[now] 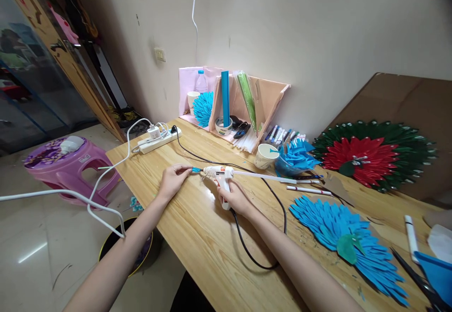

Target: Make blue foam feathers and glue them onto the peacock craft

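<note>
Near edge, right: scissors point(416, 279) & a white marker point(410, 232) lie on the wooden table point(197, 236), next to a blue sheet point(438, 269). Just left of them, a blue paper-petal fan point(339, 229) w/ a green centre piece lies flat.

Mid table: the person's right hand point(235, 198) is closed round the grip of a white glue gun point(217, 174), nozzle pointing left; its black cord point(261, 236) loops toward the near edge, then runs far-left to the power strip point(158, 140). A glue stick sticks out the back of the gun, to the right. Left hand point(173, 179) has fingertips pinched on a small blue paper piece point(196, 169), held right at the nozzle tip, just above the table.

Right of the gun: two pens point(307, 187), a paper cup point(265, 155), a heap of blue petals point(298, 156).

Far: a cardboard organiser point(268, 100) against the wall w/ a blue roll, green roll, tape, water bottle. Far right, a red & green paper flower point(367, 154) leans on a brown board.

Left, off the table: pink plastic stool point(67, 166) on the floor, a white cable point(70, 194) across it, dark bin point(116, 246) under the table edge.
</note>
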`<state>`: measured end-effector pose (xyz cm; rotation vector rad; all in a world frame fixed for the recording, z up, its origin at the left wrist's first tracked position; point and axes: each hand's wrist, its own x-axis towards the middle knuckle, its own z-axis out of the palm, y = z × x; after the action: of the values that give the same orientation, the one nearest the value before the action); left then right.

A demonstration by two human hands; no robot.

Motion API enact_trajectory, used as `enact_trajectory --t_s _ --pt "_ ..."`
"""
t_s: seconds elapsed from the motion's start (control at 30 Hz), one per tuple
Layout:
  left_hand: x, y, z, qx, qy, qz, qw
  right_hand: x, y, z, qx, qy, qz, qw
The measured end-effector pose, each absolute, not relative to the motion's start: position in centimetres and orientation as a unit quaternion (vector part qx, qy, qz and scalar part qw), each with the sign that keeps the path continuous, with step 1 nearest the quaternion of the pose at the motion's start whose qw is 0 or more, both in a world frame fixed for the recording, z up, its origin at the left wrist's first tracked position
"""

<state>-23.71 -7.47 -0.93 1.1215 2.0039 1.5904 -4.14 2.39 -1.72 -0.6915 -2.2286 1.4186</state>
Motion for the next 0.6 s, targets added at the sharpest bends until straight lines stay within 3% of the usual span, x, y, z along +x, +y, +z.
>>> enact_trajectory --t_s 0.5,0.6 --pt "-24.0 -7.6 -0.8 0.334 0.691 0.608 0.202 -4.8 2.7 -1.4 -0.258 -0.767 0.533 0.248" --pt "-24.1 -7.7 -0.4 0.32 0.678 0.624 0.221 -6.5 3.6 -0.4 -0.265 -0.789 0.478 0.279"
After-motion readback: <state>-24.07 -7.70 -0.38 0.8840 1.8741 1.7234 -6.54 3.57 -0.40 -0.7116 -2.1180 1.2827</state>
